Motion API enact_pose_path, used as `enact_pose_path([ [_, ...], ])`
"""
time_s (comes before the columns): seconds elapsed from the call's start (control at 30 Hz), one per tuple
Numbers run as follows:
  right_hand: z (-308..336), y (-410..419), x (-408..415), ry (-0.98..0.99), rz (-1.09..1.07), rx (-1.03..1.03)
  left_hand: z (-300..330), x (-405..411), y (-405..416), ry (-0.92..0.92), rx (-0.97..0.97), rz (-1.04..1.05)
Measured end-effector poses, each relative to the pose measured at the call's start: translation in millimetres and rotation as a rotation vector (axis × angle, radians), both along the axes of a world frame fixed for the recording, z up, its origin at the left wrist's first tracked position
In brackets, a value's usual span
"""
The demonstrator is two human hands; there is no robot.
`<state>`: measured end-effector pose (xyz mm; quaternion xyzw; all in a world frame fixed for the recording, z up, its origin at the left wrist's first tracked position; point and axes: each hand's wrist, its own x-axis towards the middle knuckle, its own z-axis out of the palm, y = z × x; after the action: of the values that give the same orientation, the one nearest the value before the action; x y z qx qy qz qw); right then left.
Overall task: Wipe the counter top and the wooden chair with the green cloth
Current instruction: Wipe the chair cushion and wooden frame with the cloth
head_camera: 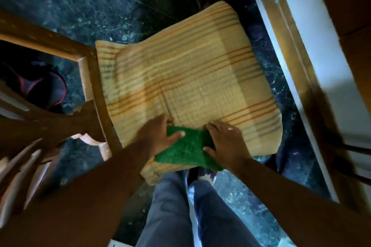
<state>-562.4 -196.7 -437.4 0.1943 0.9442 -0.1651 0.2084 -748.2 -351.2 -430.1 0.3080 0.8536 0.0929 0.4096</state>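
Observation:
The green cloth [187, 147] lies bunched at the near edge of a yellow striped cushion [186, 78]. My left hand [155, 136] grips the cloth's left side, thumb on top. My right hand [226, 142] holds its right side, fingers pressed onto it. The cushion rests on the wooden chair [91, 78], whose brown frame shows along the cushion's left side. The seat under the cushion is hidden.
A second brown chair back [28, 158] is blurred at the lower left. A dark sandal [46, 90] lies on the dark marble floor [90, 6]. A white and brown door frame [313, 62] runs down the right. My legs in blue jeans [180, 210] stand below the cushion.

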Motion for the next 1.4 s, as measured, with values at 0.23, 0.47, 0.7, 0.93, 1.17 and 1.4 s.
enact_pose_path([
  [0.23,7,17,-16,-0.384,-0.041,-0.222,-7,25,-7,-0.290,-0.159,0.068],
  [0.47,125,51,11,-0.023,-0.932,-1.074,148,-32,35,-0.633,-0.061,0.371],
  [0.7,278,56,18,0.490,-1.252,-1.291,322,-37,73,-0.546,0.241,0.463],
  [0.93,371,-25,1,0.509,-0.966,-1.481,464,-86,-18,-0.286,0.301,0.240],
  [1.17,373,-187,-86,0.437,-0.473,-1.168,468,-167,-165,-0.108,0.248,0.291],
  [1.4,371,-270,-155,0.494,-0.302,-0.705,454,-220,-213,-0.154,0.135,0.211],
])
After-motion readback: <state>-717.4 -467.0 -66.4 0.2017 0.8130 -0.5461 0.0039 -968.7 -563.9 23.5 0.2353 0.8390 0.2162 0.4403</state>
